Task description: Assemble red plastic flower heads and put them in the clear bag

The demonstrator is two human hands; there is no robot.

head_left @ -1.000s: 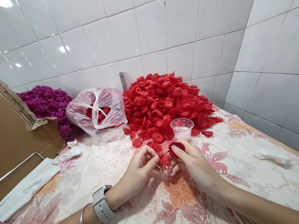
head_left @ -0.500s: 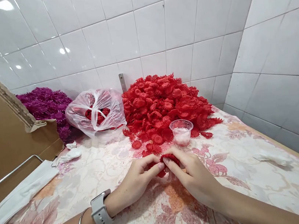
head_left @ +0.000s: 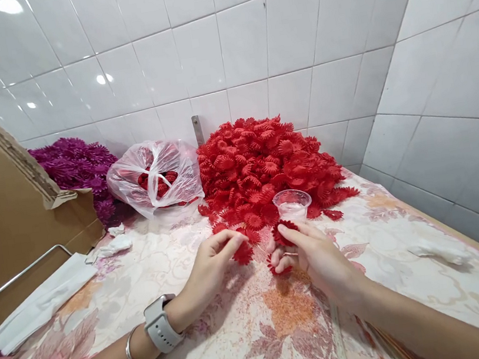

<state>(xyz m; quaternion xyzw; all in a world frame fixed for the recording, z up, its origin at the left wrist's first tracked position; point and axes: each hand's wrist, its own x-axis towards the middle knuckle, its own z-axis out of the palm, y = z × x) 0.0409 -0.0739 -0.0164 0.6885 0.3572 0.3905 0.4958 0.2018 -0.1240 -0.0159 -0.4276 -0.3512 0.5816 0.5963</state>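
My right hand (head_left: pixel 321 254) grips a dark red scalloped fabric flower piece (head_left: pixel 283 234) between thumb and fingers. A second red flower piece (head_left: pixel 277 264) shows below, at its curled lower fingers. To the left, my left hand (head_left: pixel 211 263) has thumb and forefinger pinched together. Whatever lies in that pinch is too small to make out. Right by its fingertips is a red flower piece (head_left: pixel 243 254); I cannot tell whether it touches them. Just beyond my right hand stands a clear plastic cup (head_left: pixel 293 203) with whitish contents.
A large heap of red flower pieces (head_left: pixel 259 165) rests against the tiled wall. Left of it are a tied clear plastic bag (head_left: pixel 155 182), a purple flower heap (head_left: pixel 77 166) and a cardboard box (head_left: pixel 5 194). Crumpled white scraps (head_left: pixel 113 246) lie on the floral tablecloth (head_left: pixel 193 358).
My hands have moved apart and slightly away from me. The red flower piece has stayed in my right hand, while my left hand has drawn off it to the left.
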